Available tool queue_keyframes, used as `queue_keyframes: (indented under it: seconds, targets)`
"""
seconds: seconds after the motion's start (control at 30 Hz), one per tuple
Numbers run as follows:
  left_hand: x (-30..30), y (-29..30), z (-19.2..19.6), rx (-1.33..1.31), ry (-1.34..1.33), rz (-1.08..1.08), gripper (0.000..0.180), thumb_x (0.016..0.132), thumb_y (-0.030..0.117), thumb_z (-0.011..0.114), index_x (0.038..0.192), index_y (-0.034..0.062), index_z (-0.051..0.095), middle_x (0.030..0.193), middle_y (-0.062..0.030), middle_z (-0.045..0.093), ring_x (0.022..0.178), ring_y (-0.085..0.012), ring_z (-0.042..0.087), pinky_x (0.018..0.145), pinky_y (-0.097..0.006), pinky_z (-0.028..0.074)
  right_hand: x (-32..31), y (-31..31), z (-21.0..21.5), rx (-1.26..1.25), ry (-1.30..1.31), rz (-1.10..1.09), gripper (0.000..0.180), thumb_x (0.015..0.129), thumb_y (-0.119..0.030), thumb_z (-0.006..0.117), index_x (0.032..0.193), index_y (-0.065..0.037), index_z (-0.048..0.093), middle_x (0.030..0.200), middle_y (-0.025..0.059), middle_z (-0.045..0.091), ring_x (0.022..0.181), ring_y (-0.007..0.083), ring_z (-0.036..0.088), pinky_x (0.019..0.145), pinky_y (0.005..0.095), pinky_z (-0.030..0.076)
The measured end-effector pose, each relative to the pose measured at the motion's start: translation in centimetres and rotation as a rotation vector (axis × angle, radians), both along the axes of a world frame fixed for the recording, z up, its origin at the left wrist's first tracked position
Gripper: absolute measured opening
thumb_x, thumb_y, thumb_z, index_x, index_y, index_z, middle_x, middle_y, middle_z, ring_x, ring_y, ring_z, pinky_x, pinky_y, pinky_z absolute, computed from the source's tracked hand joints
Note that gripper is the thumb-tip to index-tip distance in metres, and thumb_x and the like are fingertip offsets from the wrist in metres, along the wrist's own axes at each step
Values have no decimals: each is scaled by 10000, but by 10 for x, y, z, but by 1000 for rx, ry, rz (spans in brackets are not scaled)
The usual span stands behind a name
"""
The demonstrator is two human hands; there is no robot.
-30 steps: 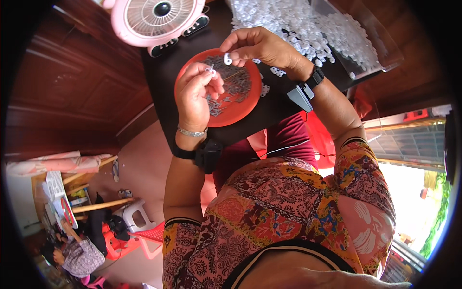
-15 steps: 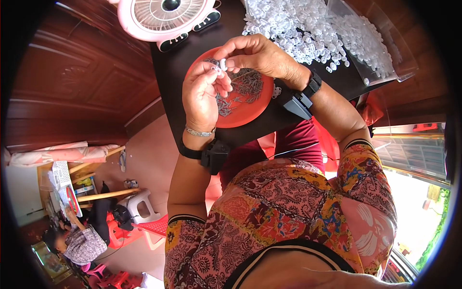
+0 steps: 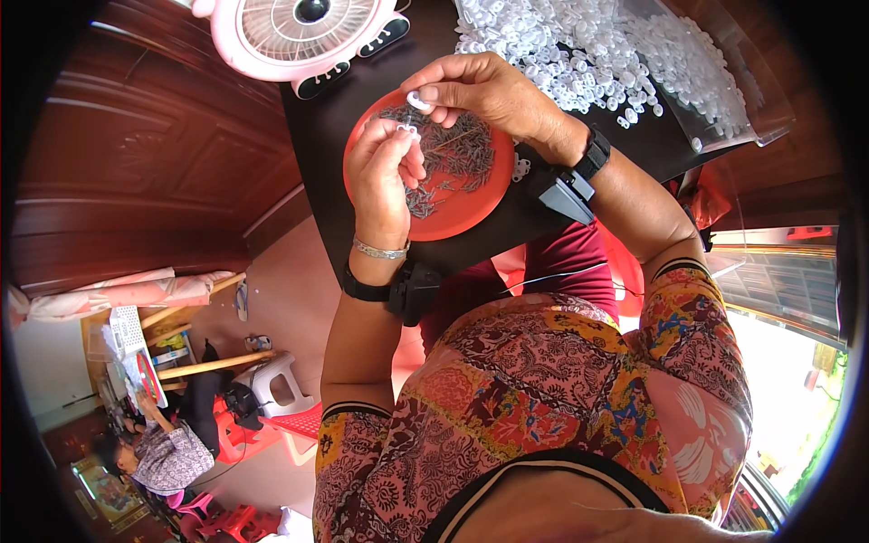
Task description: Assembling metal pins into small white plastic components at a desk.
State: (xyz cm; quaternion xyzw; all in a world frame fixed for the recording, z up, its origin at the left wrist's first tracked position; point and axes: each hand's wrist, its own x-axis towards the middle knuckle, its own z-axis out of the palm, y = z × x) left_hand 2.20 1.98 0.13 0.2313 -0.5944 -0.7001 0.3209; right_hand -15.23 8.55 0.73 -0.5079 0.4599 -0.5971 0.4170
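Note:
Over a round orange tray [image 3: 480, 204] my two hands work close together. My right hand [image 3: 484, 90] pinches a small white oval plastic piece [image 3: 417, 100] between thumb and forefinger. Just below it, my left hand [image 3: 382, 167] grips another small white plastic piece [image 3: 409, 129] at its fingertips. A narrow gap separates the two pieces. Many grey screws [image 3: 466, 158] lie loose in the tray beneath my hands. Right of the tray, partly behind my right wrist, a white plastic piece [image 3: 520, 168] rests on the dark table [image 3: 312, 140].
A heap of white plastic pieces [image 3: 543, 45] covers the table's far side, with a clear bin [image 3: 756, 136] of more at right. A pink fan [image 3: 226, 41] stands far left. At lower left, a person [image 3: 176, 457] sits near a grey stool [image 3: 276, 385].
My right hand has lifted slightly away from my left, so the two white pieces that were together are now apart. The view has shifted a little.

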Motion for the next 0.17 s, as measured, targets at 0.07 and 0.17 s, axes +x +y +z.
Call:
queue_keyframes:
  seconds: [0.07, 0.17]
  targets:
    - [-2, 2, 0, -54, -35, 14, 149, 886, 159, 487, 824, 39, 549, 651, -16, 542, 528, -86, 483, 484, -200, 350, -1, 0, -1, 8, -17, 4, 221, 911, -98, 588, 1111, -18, 635, 918, 10, 663, 768, 55, 602, 682, 194, 502]
    - [-3, 2, 0, -13, 14, 32, 131, 863, 99, 528, 744, 47, 516, 629, -2, 508, 487, -48, 462, 421, -170, 312, 0, 1, 0, 28, 19, 2, 226, 916, -101, 579, 1122, -22, 630, 927, 18, 666, 781, 66, 612, 704, 201, 516]
